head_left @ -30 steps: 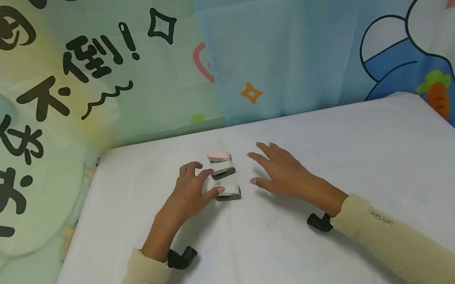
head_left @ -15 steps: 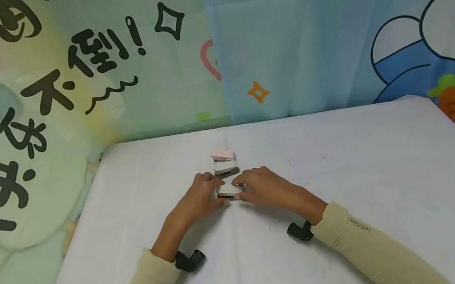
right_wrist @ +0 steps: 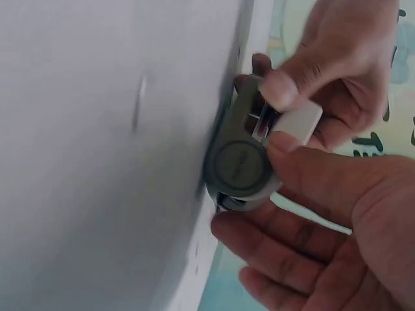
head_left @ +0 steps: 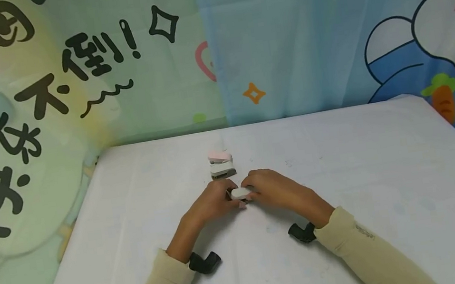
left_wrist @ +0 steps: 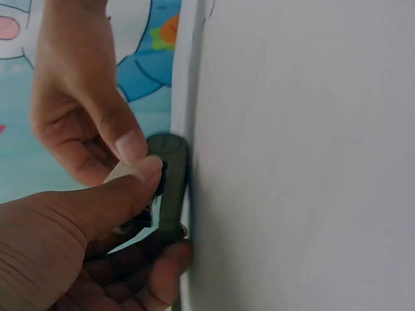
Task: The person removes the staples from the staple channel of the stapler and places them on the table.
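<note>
Currently I have the held stapler [head_left: 240, 193] pinched between the person's two hands above the middle stretch of the table [head_left: 341, 155], a little nearer the left edge than the right one; whether it touches the cloth I cannot tell. The left hand [head_left: 218, 201] grips one end: my left wrist view shows its thumb [left_wrist: 123, 197] pressed on the pale body and a finger curled in by the dark base [left_wrist: 172, 194]. The right hand [head_left: 270, 187] pinches the other end, thumb on the pale body, with the remaining fingers curled below; my right wrist view shows the base's round disc [right_wrist: 238, 168] on that side. I read this two-ended hold as a way to keep so small a thing from swinging, each thumb working against the fingers opposite. Beyond the hands, towards the far edge, lie the white stapler [head_left: 222, 169] and, just behind it, the pink stapler [head_left: 219, 155]; I can't make out whether those two touch. They look lined up in a short column, presumably so that both are within easy reach while leaving the hands elbow room on the near side.
</note>
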Tool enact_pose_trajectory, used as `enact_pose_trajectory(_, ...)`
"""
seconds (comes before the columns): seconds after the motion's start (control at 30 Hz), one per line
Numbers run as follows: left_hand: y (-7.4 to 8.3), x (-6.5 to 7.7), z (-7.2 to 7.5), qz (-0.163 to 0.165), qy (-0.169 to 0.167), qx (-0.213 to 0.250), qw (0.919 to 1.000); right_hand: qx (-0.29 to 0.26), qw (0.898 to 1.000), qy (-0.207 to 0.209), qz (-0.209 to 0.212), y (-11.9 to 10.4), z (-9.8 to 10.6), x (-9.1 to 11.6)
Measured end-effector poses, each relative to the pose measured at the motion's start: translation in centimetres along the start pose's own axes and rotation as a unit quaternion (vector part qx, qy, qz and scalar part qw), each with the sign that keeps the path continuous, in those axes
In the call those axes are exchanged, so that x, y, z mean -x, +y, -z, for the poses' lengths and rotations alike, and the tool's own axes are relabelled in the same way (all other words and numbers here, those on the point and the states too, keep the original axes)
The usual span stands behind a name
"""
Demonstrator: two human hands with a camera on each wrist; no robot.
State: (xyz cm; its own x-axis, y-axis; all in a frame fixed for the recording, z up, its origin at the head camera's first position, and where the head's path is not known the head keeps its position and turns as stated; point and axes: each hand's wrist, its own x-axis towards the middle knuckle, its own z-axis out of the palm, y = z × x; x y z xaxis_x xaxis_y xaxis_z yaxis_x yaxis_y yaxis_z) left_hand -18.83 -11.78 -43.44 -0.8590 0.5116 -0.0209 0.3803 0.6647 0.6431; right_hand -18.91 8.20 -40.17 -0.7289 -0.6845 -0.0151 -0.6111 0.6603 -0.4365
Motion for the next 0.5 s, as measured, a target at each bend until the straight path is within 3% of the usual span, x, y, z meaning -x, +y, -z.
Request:
enact_pose_trajectory(0.17,0.2,-0.9,-1.1,-0.020,-0.001,0.016,0.9997,0.015,1.000,-0.001,-0.006,0.2,0.5,0.8)
enact_pose_trajectory(0.33,0.7,-1.2,-1.3,-0.006,-0.005,0.023,0.9997,0.028,0.999,0.001,0.016,0.6,0.2,1.0)
enact_pose_trajectory(0.5,0.9,-1.3,-1.3,0.007,-0.014,0.021,0.9997,-0.021,1.000,-0.017,0.006,1.4,0.5,1.4)
